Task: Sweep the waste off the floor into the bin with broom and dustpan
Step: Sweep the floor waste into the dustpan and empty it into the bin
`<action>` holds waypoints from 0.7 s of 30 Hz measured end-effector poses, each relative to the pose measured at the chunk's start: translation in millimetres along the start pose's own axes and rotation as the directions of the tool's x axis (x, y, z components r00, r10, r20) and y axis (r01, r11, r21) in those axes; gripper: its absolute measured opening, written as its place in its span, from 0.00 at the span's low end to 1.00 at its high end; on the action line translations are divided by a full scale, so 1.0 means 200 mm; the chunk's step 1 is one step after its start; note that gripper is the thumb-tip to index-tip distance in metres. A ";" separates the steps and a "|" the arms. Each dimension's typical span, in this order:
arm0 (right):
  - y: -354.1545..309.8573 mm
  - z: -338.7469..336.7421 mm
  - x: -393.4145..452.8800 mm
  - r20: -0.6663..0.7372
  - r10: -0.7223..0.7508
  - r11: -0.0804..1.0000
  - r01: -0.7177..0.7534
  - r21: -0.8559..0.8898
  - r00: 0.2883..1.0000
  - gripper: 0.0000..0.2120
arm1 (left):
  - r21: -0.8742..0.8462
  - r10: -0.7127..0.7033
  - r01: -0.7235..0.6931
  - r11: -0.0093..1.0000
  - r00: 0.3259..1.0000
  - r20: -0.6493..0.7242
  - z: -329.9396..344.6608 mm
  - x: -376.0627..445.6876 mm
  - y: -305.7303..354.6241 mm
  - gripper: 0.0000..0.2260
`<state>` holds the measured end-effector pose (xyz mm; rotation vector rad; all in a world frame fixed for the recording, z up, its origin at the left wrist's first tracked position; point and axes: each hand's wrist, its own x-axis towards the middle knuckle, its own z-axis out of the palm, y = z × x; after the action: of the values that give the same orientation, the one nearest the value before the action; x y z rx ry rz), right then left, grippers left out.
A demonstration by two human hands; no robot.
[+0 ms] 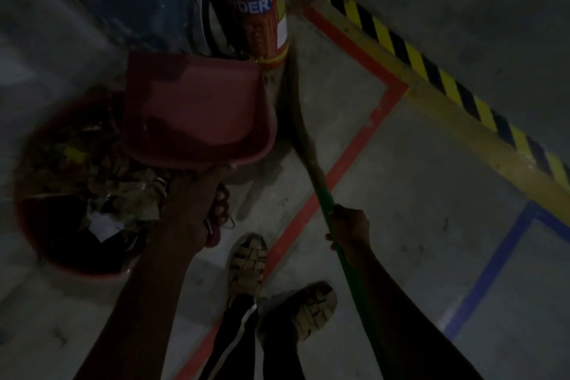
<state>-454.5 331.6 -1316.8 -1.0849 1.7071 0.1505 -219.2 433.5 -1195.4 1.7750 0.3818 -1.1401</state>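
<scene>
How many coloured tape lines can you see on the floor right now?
3: a red line running past the feet and broom, a yellow-and-black hazard stripe beyond it, and a blue line at the right. Others may lie out of view.

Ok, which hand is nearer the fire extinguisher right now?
Left. The left hand holds the dustpan over the bin, just below the fire extinguisher. The right hand grips the broom handle farther down-right.
</scene>
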 end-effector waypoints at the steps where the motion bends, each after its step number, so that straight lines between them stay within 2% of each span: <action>1: 0.06 -0.04 -0.03 -0.011 -0.028 0.999 0.027 -0.030 1.000 0.14 | 0.013 0.007 -0.007 1.000 1.000 0.000 -0.01 0.00 0.00 0.16; 5: 0.24 -0.15 -0.18 -0.086 -0.087 0.994 0.081 -0.067 0.993 0.17 | 0.017 0.019 -0.018 1.000 0.999 -0.037 -0.04 -0.01 0.01 0.17; 8: 0.24 -0.17 -0.26 -0.066 -0.130 0.991 0.129 -0.027 0.989 0.18 | 0.022 0.022 -0.020 1.000 0.997 -0.075 -0.05 0.02 0.02 0.18; 15: -0.13 0.08 -0.07 0.040 -0.199 0.978 0.197 0.066 0.979 0.18 | 0.090 -0.018 0.020 0.996 1.000 -0.017 0.00 0.04 0.03 0.17; 18: -0.27 0.19 0.06 0.099 -0.157 0.987 0.158 0.006 0.983 0.16 | 0.108 -0.035 0.035 0.994 0.999 0.006 0.00 0.06 0.01 0.16; 21: -0.27 0.22 0.12 0.059 -0.057 0.997 0.060 -0.051 0.997 0.12 | 0.141 -0.063 0.061 0.988 0.998 0.012 0.00 0.07 -0.01 0.16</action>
<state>-385.7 310.3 -1334.5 -1.1583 1.6264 0.1889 -214.1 432.6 -1207.9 1.8866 0.3563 -1.2511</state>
